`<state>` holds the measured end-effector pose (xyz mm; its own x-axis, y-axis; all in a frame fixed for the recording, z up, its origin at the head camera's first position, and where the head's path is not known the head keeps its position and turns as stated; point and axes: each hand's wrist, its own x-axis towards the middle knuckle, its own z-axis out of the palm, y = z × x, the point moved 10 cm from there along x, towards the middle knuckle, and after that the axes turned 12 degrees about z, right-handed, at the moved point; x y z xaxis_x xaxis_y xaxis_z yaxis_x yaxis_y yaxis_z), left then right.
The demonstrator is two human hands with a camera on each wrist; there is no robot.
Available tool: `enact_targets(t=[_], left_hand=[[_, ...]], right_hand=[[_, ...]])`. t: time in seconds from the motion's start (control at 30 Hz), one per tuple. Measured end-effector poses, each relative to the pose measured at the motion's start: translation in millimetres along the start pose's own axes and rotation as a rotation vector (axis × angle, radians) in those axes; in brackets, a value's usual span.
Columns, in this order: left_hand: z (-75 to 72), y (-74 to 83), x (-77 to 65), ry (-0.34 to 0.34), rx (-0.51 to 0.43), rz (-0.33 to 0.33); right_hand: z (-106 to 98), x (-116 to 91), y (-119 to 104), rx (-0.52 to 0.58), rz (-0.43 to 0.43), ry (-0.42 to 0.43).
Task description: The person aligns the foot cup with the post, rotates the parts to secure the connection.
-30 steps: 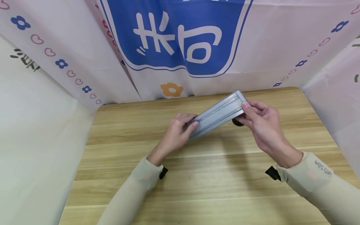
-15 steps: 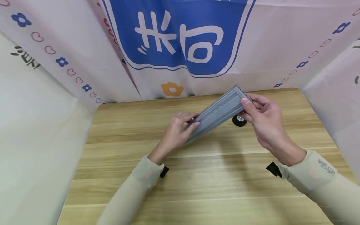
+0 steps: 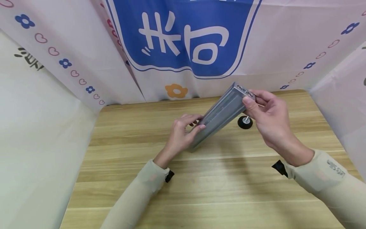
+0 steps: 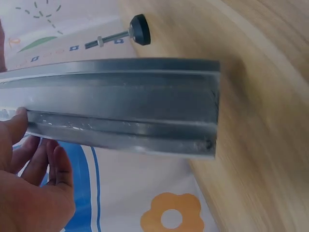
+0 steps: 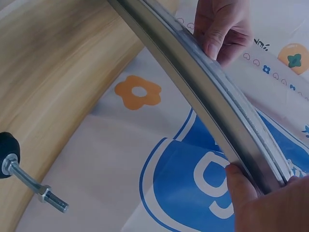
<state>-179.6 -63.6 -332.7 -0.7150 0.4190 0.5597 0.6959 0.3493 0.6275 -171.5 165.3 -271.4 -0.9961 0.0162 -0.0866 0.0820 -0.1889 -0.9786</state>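
Observation:
A silver-grey aluminium profile is held at a slant above the table in the head view. Its raised right end shows a face with several holes. My right hand grips that end, thumb on the broad grooved side and fingers behind. Lower down, my left hand pinches the profile between thumb and fingers, as the left wrist view also shows; its grooved face fills the middle there. Behind my right hand, a levelling foot stands on its black base, its threaded stud and nut clear in the right wrist view.
The wooden table spreads beneath both hands. A printed cloth with a blue sign and an orange flower hangs along the back edge, with pale cloth walls on either side. A small black piece sits at each wrist.
The profile's right end has risen and tipped so its holed end face shows, while its left end has dipped. My right hand moved slightly up, uncovering more of the levelling foot.

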Motion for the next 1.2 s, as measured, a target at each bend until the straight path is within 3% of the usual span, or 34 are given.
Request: enact_targets(t=[0.27,0.43,0.73,0.9,1.2], left_hand=[[-6.1,8.4,-1.8,0.103,-0.021,0.101],[-9.6,8.7,-2.5,0.139,-0.047,0.108],[-10.0,9.0,-2.8,0.146,-0.054,0.105],[-8.1,13.0,-2.4,0.115,-0.002,0.13],[-3.7,15.8,-1.8,0.083,0.006,0.144]], right_hand=[[12.9,-6.6,-21.9,-0.086,-0.123,-0.031],[19.7,-8.8,-30.5,-0.143,-0.164,-0.036],[24.6,-8.2,-33.5,-0.163,-0.154,-0.038],[28.3,-8.8,-35.0,-0.169,-0.155,-0.039],[32.8,-9.6,-37.1,-0.173,-0.164,-0.041]])
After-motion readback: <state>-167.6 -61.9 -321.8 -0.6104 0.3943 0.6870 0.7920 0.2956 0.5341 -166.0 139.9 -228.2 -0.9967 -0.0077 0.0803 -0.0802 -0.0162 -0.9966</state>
